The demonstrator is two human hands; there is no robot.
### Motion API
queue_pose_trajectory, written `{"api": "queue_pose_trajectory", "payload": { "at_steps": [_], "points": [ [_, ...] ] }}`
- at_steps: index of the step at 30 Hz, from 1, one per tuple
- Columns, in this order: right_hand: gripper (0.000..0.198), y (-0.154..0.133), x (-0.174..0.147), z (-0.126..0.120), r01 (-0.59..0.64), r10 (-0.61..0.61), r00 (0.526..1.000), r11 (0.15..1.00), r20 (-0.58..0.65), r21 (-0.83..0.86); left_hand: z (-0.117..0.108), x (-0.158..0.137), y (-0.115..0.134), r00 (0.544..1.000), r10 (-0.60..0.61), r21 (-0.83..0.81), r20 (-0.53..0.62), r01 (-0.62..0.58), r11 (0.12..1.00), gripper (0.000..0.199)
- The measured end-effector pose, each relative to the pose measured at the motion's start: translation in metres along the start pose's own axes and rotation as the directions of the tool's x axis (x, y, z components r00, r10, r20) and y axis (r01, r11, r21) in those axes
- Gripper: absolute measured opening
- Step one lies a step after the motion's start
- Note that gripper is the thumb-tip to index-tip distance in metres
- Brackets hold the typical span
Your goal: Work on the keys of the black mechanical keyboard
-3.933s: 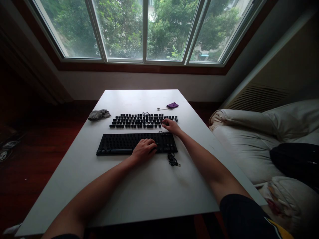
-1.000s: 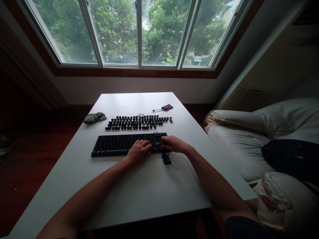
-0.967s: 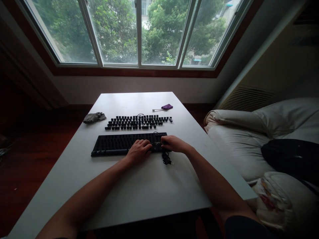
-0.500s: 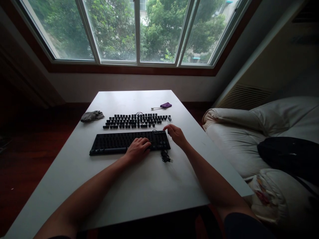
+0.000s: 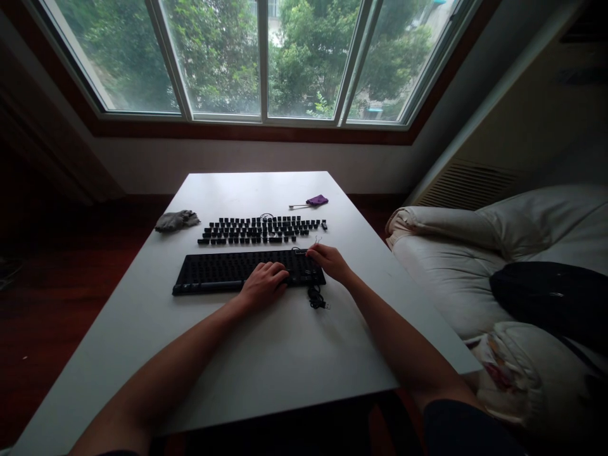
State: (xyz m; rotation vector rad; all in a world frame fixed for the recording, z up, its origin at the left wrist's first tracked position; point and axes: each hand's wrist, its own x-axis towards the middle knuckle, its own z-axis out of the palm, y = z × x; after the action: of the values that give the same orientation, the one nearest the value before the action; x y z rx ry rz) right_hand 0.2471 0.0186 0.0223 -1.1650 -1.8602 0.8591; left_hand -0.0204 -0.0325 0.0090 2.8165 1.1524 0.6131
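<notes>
A black keyboard [image 5: 223,266] lies on the white table, many of its keycaps off. My left hand [image 5: 265,282] rests on its right half, palm down with fingers stretched out over the keys. Over the keyboard's upper right corner, my right hand [image 5: 327,261] is closed on a thin wire keycap puller [image 5: 318,239], whose wire ends stick up past the fingers. What lies under the right fingertips is hidden. Behind the keyboard, loose black keycaps [image 5: 247,230] stand in rows. A coiled USB cable [image 5: 316,297] lies by the keyboard's near right corner.
A grey cloth [image 5: 177,221] lies at the table's left edge. Toward the back right sit a purple cloth [image 5: 317,200] and a cotton swab [image 5: 299,206]. The white table [image 5: 266,373] stands before a window; a pale sofa [image 5: 441,278] with a dark bag [image 5: 551,294] is at right.
My right hand has shifted left from beside the keyboard to over its upper right corner, the puller still in it. My left hand stays on the keys.
</notes>
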Motion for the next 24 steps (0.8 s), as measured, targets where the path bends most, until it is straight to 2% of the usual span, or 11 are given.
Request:
{"api": "queue_pose_trajectory", "payload": {
  "at_steps": [4, 10, 13, 19, 24],
  "points": [
    [0.035, -0.001, 0.001, -0.002, 0.043, -0.043, 0.998, 0.999, 0.05, 0.003, -0.002, -0.001, -0.001, 1.0, 0.007, -0.002, 0.005, -0.007, 1.0, 0.022],
    [0.037, 0.012, 0.004, -0.007, -0.094, 0.077, 0.989, 0.986, 0.127, 0.137, -0.002, -0.002, 0.0, 1.0, -0.001, -0.006, -0.002, 0.001, 1.0, 0.022],
    [0.037, 0.013, 0.003, -0.004, -0.108, 0.079, 0.982, 0.981, 0.172, 0.162, -0.002, -0.002, 0.0, 1.0, -0.003, -0.006, -0.004, 0.003, 1.0, 0.022],
    [0.033, -0.001, -0.002, -0.004, 0.025, -0.023, 0.98, 1.0, 0.196, -0.008, -0.001, -0.001, 0.001, 1.0, -0.014, -0.005, 0.0, 0.014, 1.0, 0.021],
    [0.026, -0.019, -0.005, -0.015, 0.227, -0.189, 0.936, 0.969, 0.295, -0.099, 0.0, -0.002, 0.001, 1.0, -0.017, -0.008, 0.003, 0.017, 1.0, 0.022]
  ]
}}
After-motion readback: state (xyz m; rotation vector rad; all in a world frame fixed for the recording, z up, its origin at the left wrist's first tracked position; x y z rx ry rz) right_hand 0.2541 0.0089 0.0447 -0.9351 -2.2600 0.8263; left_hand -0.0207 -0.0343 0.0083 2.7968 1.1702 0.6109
